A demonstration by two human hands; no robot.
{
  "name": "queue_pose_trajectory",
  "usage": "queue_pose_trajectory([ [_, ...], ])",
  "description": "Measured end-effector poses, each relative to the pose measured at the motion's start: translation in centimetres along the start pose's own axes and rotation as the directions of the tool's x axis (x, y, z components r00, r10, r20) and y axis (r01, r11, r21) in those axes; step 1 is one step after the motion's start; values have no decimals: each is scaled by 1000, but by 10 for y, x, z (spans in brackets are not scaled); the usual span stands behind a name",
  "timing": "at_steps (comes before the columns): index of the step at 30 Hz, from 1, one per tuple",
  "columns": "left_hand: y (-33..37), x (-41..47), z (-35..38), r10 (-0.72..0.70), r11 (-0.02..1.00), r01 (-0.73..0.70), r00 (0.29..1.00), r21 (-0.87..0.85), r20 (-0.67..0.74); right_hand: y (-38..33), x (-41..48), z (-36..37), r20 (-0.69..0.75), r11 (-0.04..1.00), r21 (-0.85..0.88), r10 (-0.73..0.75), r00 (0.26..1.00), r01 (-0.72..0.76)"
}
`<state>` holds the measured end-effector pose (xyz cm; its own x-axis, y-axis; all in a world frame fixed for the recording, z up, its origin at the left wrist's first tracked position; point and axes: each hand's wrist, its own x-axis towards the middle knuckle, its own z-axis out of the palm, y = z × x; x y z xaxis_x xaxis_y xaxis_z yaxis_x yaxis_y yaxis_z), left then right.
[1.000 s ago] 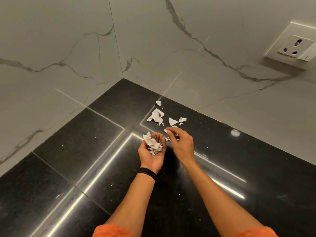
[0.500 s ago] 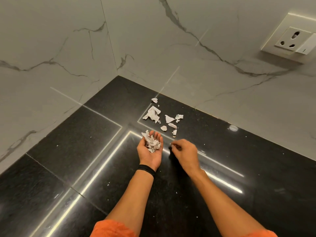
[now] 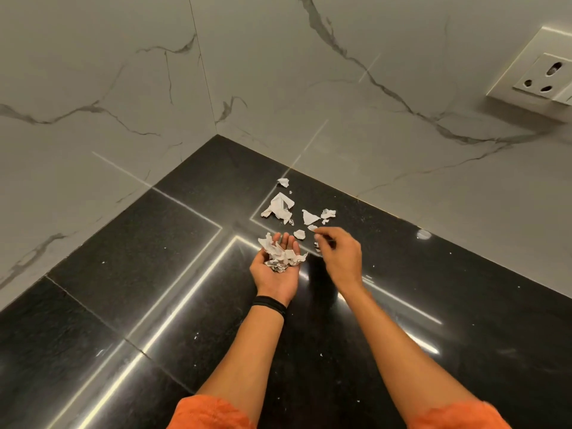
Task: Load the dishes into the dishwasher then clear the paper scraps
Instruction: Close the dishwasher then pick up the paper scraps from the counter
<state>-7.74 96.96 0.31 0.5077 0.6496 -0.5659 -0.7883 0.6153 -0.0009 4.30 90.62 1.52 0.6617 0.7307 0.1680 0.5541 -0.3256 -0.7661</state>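
1. The paper scraps [image 3: 278,207] are torn white bits, some flat and some crumpled. They should be almost weightless, soft and easily crushed. They won't break, but a breath or a quick sweep of the arm would probably scatter them.
2. The black countertop [image 3: 130,261] is polished and glossy, so flat bits will likely slide rather than lift. It looks best to pinch a raised or curled edge between thumb and fingertip. The biggest crumpled piece gives the easiest grip at its folds.
3. The left hand [image 3: 275,270] lies palm up with fingers nearly straight, serving as a tray. A heap of gathered scraps [image 3: 280,258] rests loose on the palm and finger bases, not squeezed. Tipping it would probably spill them.
4. The right hand [image 3: 340,255] is palm down, its fingertips [image 3: 316,235] reaching to 11 o'clock, touching or just beside a small scrap [image 3: 312,228]. Motion blur hides whether it has pinched anything, so I cannot tell.
5. From the right fingertips:
   - an oval scrap [image 3: 299,234] lies near at 9 o'clock
   - a triangular scrap [image 3: 310,217] at 12
   - a crumpled bit [image 3: 328,213] at 1
   - the big piece farther off at 10
   - a lone scrap [image 3: 283,182] farthest, toward the wall corner at 11
6. All the loose pieces sit at 12 to 1 o'clock of the left palm.
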Motion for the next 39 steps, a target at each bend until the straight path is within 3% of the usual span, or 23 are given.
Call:
queue_pose_trajectory([
  [2, 1, 4, 1, 2, 1000, -3, 1000, -17, -13, 15, 11, 1, 157, 978, -192, -56, 986, 86],
  [5, 3, 9, -4, 8, 1000, -8, 1000, -20, -23, 30, 7, 10, 386, 865, -358, -205, 899, 351],
  [9, 4, 11, -9, 25, 999, -26, 998, -19, -49, 39, -15, 12, 413, 765, -431, -304, 859, 478],
  [11, 3, 11, -9, 24, 1000, -24, 998, -12, -55, 41, -22, 7, 394, 789, -418, -289, 872, 450],
  [13, -1, 8, -7, 27, 1000, -28, 997, -11, -71, 32, -27, -1, 196, 954, -235, -141, 970, 187],
  [15, -6, 7, -7, 30, 1000, -30, 996, -2, -81, 17, -31, -7, 24, 997, 59, 39, 999, -41],
  [17, -10, 6, -6, 25, 1000, -25, 997, 6, -77, -6, -34, -9, 14, 967, 248, 58, 998, -60],
  [20, -15, 2, -1, -7, 1000, 7, 999, -1, -32, -39, -37, -5, 93, 932, 360, -79, 993, 40],
  [24, -16, -7, 4, -17, 1000, 17, 999, 16, -47, -47, -39, 8, 85, 956, 218, -217, 972, 195],
  [27, -11, 3, 6, 16, 999, -17, 1000, -43, -26, -41, -21, 8, 39, 966, 228, -134, 990, 122],
  [29, -7, 11, 6, 20, 998, -21, 999, -51, -34, -30, -1, 7, 8, 991, 127, -46, 999, 44],
  [33, 2, 21, 9, 51, 999, -51, 998, -16, -37, -5, 35, 18, 165, 984, -173, 77, 983, -48],
  [39, 16, 29, 5, 101, 995, -100, 994, 30, -37, 1, 31, 55, 273, 887, -420, -78, 959, 192],
])
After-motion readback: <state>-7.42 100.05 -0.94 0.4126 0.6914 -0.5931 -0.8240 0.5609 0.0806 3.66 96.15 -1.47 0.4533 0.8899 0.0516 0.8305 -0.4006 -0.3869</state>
